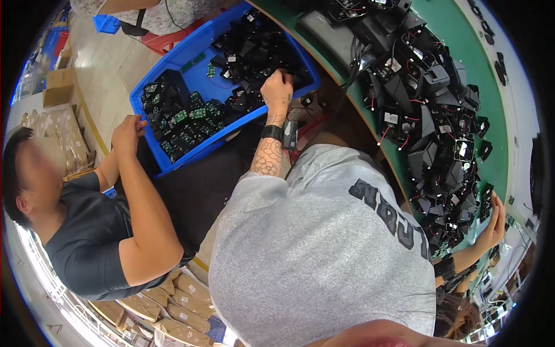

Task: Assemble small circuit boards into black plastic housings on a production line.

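Note:
My left hand (278, 91) is closed, knuckles up, over the near right rim of a blue bin (222, 128). Whatever its fingers hold, if anything, is hidden. Small black plastic casings (251, 55) fill the bin's far right part, and green circuit boards (196, 113) are piled in its left part. Off to the right, my right hand (492, 224) has its fingers against a narrow black part (487, 202) with small pale spots, at the edge of the heap on the green table. The fingers look closed on this part; my thumb is not clearly visible.
Many black casings (425, 110) with red wires lie heaped along the curved green table (494, 98). Left of the bin sits a person (98, 231) in a dark shirt, hands near its rim. Another person's arm shows at the top. Brown cartons (60, 87) stand behind.

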The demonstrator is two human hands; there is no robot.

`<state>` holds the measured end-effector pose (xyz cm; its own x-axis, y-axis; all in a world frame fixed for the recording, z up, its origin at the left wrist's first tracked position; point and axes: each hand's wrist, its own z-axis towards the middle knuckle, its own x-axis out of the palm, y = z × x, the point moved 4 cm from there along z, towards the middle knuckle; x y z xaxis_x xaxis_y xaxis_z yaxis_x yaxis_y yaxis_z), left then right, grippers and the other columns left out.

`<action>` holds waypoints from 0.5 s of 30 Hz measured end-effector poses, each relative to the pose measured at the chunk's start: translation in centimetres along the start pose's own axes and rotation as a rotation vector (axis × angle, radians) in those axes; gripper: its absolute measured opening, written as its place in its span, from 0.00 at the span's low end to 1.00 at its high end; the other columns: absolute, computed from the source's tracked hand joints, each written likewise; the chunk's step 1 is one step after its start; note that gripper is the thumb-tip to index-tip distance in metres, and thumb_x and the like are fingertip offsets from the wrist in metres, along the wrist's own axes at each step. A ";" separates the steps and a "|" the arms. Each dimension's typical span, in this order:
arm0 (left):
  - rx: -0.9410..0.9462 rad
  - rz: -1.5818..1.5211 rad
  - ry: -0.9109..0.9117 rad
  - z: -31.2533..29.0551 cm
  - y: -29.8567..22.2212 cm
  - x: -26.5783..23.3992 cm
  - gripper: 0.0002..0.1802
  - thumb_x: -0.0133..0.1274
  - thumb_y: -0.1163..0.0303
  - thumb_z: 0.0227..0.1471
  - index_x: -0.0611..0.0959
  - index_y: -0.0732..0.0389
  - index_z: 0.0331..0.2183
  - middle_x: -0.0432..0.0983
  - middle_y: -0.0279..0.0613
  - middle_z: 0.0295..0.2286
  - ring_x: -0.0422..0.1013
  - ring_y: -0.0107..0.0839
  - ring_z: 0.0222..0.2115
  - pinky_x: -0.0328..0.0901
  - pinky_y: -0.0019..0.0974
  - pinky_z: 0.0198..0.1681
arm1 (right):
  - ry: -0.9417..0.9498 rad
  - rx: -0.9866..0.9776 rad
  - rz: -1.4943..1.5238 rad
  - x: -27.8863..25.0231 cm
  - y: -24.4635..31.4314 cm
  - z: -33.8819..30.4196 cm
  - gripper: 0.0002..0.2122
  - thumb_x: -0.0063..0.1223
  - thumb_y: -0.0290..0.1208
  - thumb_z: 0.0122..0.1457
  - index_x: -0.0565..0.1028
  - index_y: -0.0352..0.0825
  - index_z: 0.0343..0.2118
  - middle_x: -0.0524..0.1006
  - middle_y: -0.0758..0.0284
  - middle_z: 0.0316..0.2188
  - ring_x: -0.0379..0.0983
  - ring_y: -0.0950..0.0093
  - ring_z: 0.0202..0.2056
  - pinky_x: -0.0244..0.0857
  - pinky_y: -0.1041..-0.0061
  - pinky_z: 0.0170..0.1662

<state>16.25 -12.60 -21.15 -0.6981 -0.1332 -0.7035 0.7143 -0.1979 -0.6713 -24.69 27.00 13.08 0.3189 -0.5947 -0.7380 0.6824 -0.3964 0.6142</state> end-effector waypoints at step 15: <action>0.000 -0.018 -0.017 -0.4 -0.5 0.3 0.07 0.51 0.67 0.47 0.80 0.59 0.27 0.77 0.48 0.24 0.74 0.48 0.27 0.67 0.45 0.31 | 0.010 -0.050 0.079 0.3 0.4 1.3 0.13 0.39 0.23 0.64 0.73 0.20 0.44 0.77 0.54 0.42 0.73 0.67 0.46 0.62 0.69 0.56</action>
<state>15.70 -12.19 -21.08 -0.7117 -0.1465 -0.6870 0.7015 -0.2003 -0.6840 -25.12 25.78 13.49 0.3795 -0.6159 -0.6904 0.6866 -0.3128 0.6563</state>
